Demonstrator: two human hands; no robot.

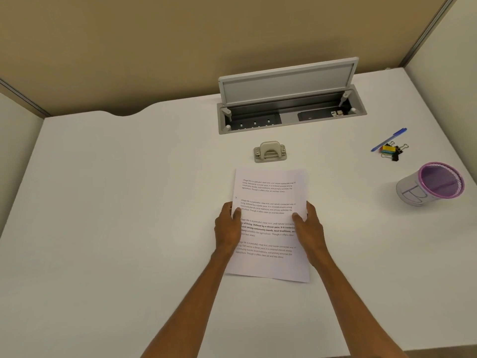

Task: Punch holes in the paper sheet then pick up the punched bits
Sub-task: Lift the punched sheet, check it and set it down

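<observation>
My left hand [228, 226] grips the left edge of the paper sheet [269, 226], thumb on top; my right hand [307, 226] grips the right edge the same way. The sheet sits between my 2 hands, low over the white desk [116, 202]. Its long axis runs away from me, and its far short edge points toward the hole punch [270, 151] just beyond. I see 4 blocks of print. Both forearms reach forward, converging on the sheet.
</observation>
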